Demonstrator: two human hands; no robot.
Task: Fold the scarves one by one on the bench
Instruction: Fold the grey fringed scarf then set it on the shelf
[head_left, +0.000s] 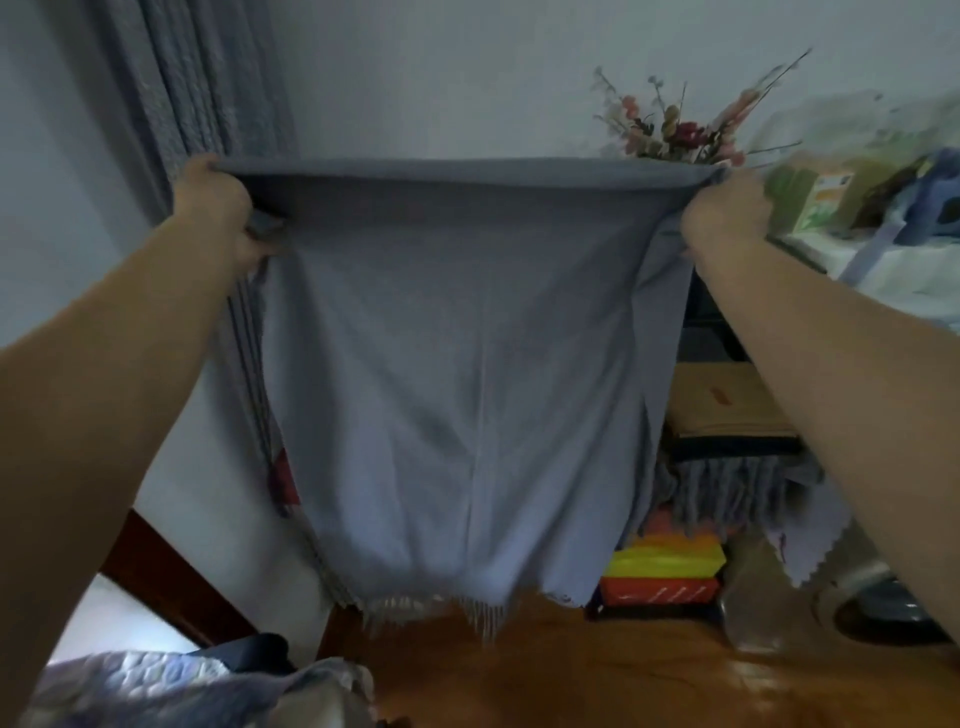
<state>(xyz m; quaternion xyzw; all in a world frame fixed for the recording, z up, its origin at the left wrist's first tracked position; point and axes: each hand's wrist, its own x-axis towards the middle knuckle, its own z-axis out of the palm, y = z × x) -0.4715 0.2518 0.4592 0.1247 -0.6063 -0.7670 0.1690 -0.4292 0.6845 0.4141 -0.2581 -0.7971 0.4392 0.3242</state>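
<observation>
While both arms reach out, the left hand (215, 205) and the right hand (724, 210) each have a tight grip on a top corner of the grey scarf (467, 374). It hangs flat in the air above the wooden floor (571, 670).

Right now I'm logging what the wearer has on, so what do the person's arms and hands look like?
Both forearms are bare up to the frame edge, with no sleeve in view. The left hand and the right hand show no glove, watch, ring or bracelet. The picture is somewhat blurred, so small items could be missed.
</observation>
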